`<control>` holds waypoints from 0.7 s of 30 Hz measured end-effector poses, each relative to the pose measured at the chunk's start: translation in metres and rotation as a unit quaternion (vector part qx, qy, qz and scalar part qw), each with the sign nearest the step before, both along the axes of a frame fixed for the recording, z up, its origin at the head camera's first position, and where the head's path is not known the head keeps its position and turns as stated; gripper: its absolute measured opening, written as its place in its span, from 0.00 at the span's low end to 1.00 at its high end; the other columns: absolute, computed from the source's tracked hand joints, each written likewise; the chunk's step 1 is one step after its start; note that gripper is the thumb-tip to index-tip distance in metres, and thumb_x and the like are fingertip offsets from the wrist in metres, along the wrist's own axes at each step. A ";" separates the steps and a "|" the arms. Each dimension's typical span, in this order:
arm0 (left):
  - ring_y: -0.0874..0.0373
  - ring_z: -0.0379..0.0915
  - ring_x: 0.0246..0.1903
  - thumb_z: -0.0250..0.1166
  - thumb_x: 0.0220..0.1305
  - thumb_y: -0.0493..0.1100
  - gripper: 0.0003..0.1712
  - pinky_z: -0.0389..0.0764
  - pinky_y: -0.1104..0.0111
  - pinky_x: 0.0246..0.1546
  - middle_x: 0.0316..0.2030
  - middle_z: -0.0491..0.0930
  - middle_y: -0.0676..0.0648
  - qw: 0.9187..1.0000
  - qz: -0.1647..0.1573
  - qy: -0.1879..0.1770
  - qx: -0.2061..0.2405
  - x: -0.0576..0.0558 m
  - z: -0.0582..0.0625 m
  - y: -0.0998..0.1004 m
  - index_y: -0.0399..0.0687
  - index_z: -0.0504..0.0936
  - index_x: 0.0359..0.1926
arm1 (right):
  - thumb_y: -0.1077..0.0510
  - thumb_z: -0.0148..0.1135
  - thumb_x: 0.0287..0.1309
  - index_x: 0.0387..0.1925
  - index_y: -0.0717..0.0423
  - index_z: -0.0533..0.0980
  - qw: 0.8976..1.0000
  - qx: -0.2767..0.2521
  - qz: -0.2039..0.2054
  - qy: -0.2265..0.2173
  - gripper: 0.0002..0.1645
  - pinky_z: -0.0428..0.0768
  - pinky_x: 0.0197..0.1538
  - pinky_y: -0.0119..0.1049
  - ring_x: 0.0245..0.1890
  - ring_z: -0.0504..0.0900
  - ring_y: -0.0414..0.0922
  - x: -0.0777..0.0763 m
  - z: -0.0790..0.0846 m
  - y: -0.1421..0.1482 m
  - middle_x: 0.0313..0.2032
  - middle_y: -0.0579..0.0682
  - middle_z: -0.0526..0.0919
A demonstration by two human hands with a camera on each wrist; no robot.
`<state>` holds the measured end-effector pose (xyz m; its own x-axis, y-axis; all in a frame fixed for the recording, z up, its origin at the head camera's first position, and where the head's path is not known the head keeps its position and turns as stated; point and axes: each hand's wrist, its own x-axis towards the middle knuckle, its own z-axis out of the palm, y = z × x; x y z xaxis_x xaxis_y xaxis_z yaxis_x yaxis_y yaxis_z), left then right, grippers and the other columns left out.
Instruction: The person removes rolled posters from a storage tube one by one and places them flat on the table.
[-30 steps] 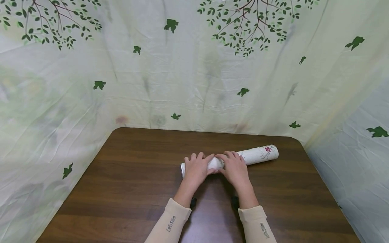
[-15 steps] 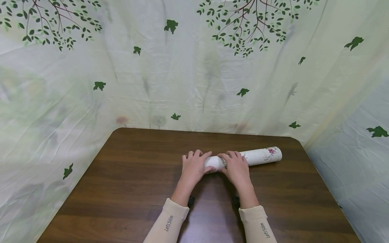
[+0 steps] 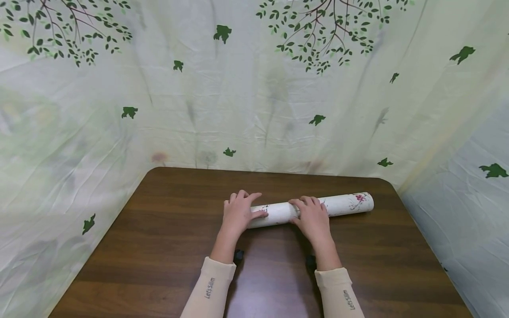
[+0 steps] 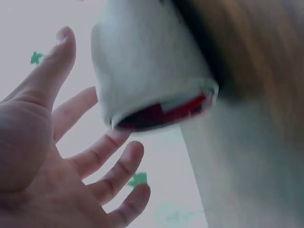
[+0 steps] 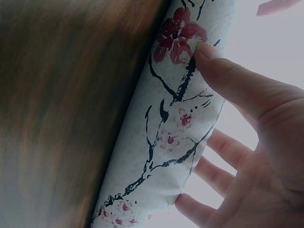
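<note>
A white rolled sheet [image 3: 278, 213] printed with plum blossoms lies aslant on the table, its right end farther back. My right hand [image 3: 313, 220] grips it near the middle. In the right wrist view, the thumb [image 5: 213, 59] lies against a red blossom and the other fingers reach behind the roll. At the roll's left end is my left hand [image 3: 237, 215], thumb and fingers spread apart. The left wrist view shows the hollow end of the roll [image 4: 147, 61], with dark and red inside, beside the left hand's loose fingers [image 4: 126, 166].
The brown wooden table [image 3: 179, 265] has rounded far corners. Behind it and at both sides hangs a pale cloth [image 3: 254, 97] printed with leaves and branches. A small black device [image 3: 238, 256] sits at the left wrist, another black one [image 3: 311, 262] at the right.
My left hand has moved leftward along the roll to its end, and its fingers have spread. The roll has shifted slightly right, with the right hand still on it.
</note>
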<state>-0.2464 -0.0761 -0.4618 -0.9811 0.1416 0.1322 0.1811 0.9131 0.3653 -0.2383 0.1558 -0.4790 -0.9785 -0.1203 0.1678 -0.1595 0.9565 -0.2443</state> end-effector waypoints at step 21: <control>0.57 0.85 0.45 0.82 0.57 0.53 0.38 0.81 0.58 0.49 0.46 0.92 0.52 0.979 -0.032 -0.139 0.142 -0.016 -0.006 -0.044 0.54 0.82 0.69 | 0.47 0.78 0.60 0.68 0.40 0.79 1.000 -0.011 -0.019 -0.010 0.35 0.64 0.74 0.71 0.74 0.68 0.63 -0.001 0.000 0.003 0.69 0.58 0.77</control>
